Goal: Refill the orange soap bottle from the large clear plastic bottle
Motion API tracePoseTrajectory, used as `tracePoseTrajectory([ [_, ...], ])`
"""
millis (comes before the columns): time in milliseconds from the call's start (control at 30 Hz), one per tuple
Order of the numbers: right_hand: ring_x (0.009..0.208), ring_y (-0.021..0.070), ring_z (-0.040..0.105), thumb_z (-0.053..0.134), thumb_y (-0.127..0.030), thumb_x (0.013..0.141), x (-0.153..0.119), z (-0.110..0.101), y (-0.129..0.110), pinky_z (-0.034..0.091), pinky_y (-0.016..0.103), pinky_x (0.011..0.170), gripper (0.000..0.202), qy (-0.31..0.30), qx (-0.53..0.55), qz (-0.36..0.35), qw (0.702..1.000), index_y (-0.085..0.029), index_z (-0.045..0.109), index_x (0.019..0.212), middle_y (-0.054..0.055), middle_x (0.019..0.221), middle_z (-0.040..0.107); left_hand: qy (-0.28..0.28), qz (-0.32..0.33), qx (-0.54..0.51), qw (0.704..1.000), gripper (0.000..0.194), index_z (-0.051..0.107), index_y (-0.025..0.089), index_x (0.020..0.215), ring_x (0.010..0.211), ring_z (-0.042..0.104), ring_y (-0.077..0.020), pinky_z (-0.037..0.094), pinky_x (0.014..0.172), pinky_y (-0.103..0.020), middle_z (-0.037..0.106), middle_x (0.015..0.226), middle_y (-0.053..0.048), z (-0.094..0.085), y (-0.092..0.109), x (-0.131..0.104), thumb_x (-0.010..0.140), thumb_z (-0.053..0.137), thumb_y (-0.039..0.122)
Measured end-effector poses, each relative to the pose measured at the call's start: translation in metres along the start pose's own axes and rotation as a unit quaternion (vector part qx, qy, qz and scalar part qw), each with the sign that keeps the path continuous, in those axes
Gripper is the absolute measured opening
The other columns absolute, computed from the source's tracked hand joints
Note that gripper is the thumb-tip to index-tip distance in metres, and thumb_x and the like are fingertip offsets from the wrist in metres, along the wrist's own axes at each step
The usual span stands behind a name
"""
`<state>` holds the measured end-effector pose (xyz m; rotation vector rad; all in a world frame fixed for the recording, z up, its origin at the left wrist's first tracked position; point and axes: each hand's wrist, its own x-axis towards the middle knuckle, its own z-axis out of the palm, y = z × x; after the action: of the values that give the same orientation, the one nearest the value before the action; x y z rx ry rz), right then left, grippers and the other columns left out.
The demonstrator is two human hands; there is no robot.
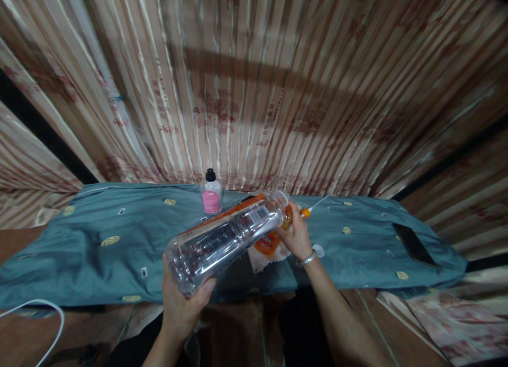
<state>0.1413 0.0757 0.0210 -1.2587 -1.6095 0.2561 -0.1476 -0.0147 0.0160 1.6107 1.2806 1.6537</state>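
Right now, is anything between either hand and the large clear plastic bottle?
Nothing visible separates the left hand from the clear plastic bottle: it grips the base. At the neck, an amber item shows by the right hand; whether that hand touches the bottle is unclear.

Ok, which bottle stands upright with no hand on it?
The small bottle with the pink label and black cap; the large clear bottle is tilted, held by the left hand.

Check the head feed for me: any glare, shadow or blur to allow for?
Head view: glare streaks the clear bottle, whose small print is unreadable; head view: a dark band, probably shadow, crosses the curtain; head view: overall light is dim, and the curtain's pattern looks smeared toward the upper right.
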Motion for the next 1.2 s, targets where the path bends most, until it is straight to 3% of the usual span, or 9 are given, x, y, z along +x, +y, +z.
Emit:
tracePoseTrajectory([
  [467,0.095,0.0261,0.074,0.072,-0.044,0.083,0.0001,-0.0003,-0.0014,0.061,0.04,0.085,0.057,-0.004,-0.003,0.012,1.0,-0.022,0.053,0.132,0.009,0.111,0.074,0.006,-0.023,-0.005,1.0,0.073,0.054,0.018,0.141,0.104,0.074,-0.0305,0.06,0.092,-0.046,0.072,0.119,-0.015,-0.0008,0.0023,0.001,0.076,0.08,0.039],
  [667,0.097,0.0266,0.073,0.072,-0.044,0.083,0.0001,-0.0008,-0.002,0.061,0.041,0.086,0.057,-0.005,-0.004,0.013,1.0,-0.021,0.054,0.132,0.009,0.112,0.074,0.021,-0.057,-0.009,0.998,0.075,0.057,0.021,0.139,0.108,0.072,-0.0323,0.057,0.096,-0.051,0.072,0.119,-0.014,-0.0013,0.0007,0.0004,0.071,0.082,0.041],
  [900,0.097,0.026,0.074,0.071,-0.046,0.084,0.0003,-0.0006,-0.0028,0.061,0.04,0.085,0.056,-0.006,-0.003,0.01,1.0,-0.021,0.054,0.132,0.009,0.113,0.074,0.003,-0.033,-0.016,0.999,0.073,0.054,0.021,0.142,0.108,0.072,-0.0313,0.058,0.095,-0.049,0.071,0.122,-0.014,0.0002,0.0036,-0.0007,0.076,0.079,0.038],
  [1200,0.098,0.0263,0.073,0.072,-0.044,0.084,0.0002,-0.0007,-0.0016,0.061,0.041,0.087,0.055,-0.003,0.001,0.006,1.0,-0.021,0.054,0.131,0.009,0.113,0.074,0.014,-0.06,-0.016,0.998,0.07,0.058,0.02,0.135,0.108,0.071,-0.0311,0.057,0.097,-0.049,0.071,0.119,-0.013,-0.001,-0.0007,-0.0013,0.072,0.082,0.04],
])
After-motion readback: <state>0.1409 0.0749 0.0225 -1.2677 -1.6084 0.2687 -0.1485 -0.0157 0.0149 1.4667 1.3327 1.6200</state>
